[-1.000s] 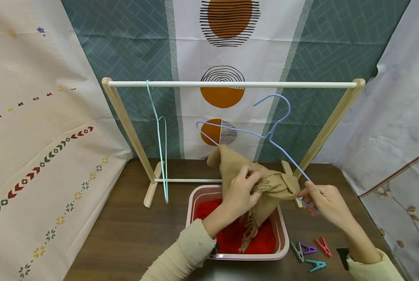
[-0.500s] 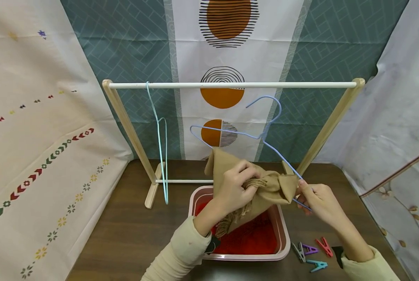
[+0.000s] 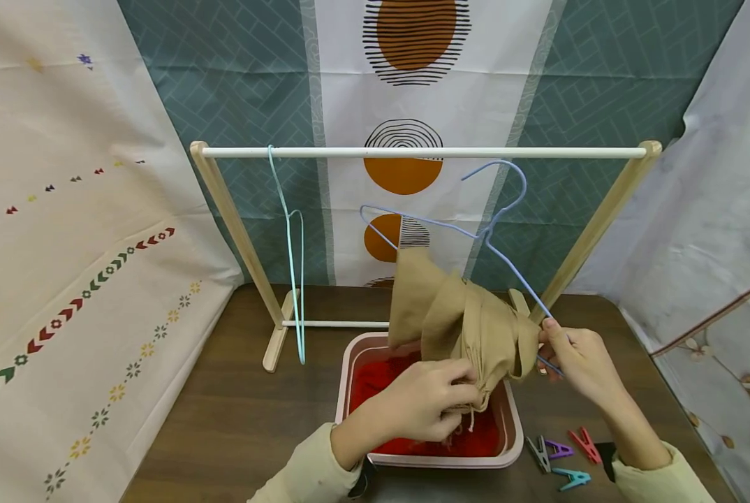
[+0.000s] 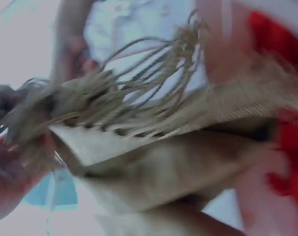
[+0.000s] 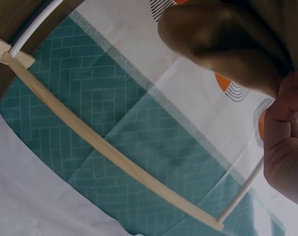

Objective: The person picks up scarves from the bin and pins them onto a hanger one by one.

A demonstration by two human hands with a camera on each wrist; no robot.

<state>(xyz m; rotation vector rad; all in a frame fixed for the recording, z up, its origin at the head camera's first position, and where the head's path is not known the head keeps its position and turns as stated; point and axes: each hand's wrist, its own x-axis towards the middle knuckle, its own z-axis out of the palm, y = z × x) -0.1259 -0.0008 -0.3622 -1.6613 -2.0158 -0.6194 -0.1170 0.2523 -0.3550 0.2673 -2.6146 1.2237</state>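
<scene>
A tan fringed scarf (image 3: pixel 431 293) is draped over the lower bar of a periwinkle-blue hanger (image 3: pixel 513 262), bunched toward the hanger's right side. The right hand (image 3: pixel 582 360) pinches the hanger's right corner and holds it tilted, its hook below the rack's top rail. Low over the basin, the left hand (image 3: pixel 434 398) has curled fingers gripping the scarf's fringed end. In the left wrist view the fringe (image 4: pixel 153 83) stretches blurred from the fingers. The right wrist view has a brown fold of the scarf (image 5: pixel 222 44) beside the thumb side of the hand.
Behind stands a wooden rack with a white top rail (image 3: pixel 350 152), bearing a mint-green hanger (image 3: pixel 290 258) at its left. A pink basin (image 3: pixel 346 391) with red cloth (image 3: pixel 381 377) lies under the scarf. Several clothespins (image 3: pixel 560 450) lie right of the basin.
The left hand has moved down and toward the basin, drawing the scarf's fringed end with it. Cloth near the right hand has spread lower. The hanger swung left, then back right and slightly up.
</scene>
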